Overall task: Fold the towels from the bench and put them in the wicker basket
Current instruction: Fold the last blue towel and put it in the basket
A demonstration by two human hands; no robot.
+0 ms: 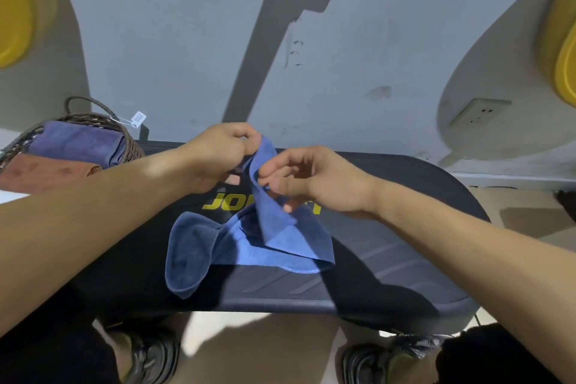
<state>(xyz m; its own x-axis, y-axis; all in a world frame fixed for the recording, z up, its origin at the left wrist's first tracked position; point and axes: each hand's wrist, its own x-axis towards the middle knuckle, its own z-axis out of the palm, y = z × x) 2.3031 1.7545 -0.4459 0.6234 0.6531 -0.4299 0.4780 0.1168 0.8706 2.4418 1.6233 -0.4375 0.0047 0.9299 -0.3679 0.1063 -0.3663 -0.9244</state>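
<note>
Black padding is covering the bench (pixel 389 259), which is spanning the view against a grey wall (pixel 187 40). A blue towel (pixel 249 246) is lying crumpled on it, one corner lifted. The wicker basket (pixel 131 146) is sitting at the bench's left end, holding a folded purple towel (pixel 78 143) and a brown towel (pixel 40 171) (possibly folded too). The left hand (pixel 218 156) is pinching the raised corner; the right hand (pixel 311 181) is pinching the edge just below, remaining fingers loosely curled.
</note>
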